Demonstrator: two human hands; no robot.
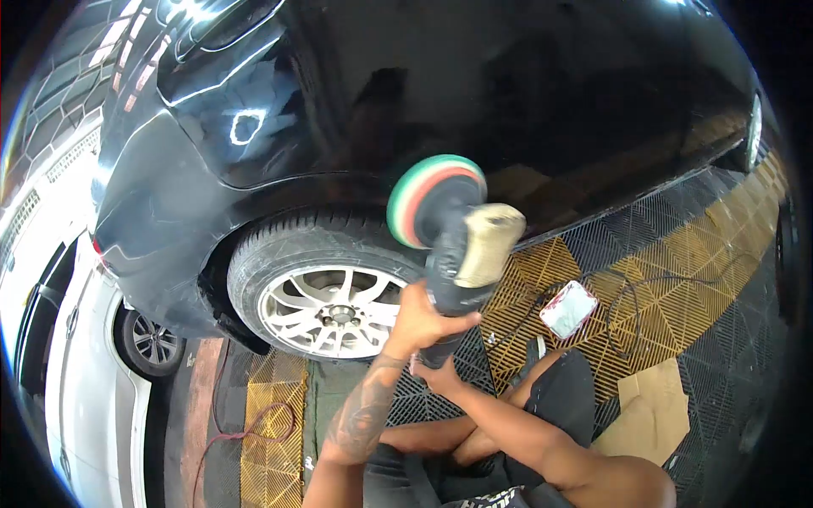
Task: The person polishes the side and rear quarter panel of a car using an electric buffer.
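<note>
You hold the polisher up beside the black car.
Your left hand curls closed around its body, your right hand around its rear end; the pad sits near the wheel.

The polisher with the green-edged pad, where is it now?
The polisher is near the middle of the head view, gripped by the left hand and right hand, just right of the white-spoked wheel on the black car.
</note>
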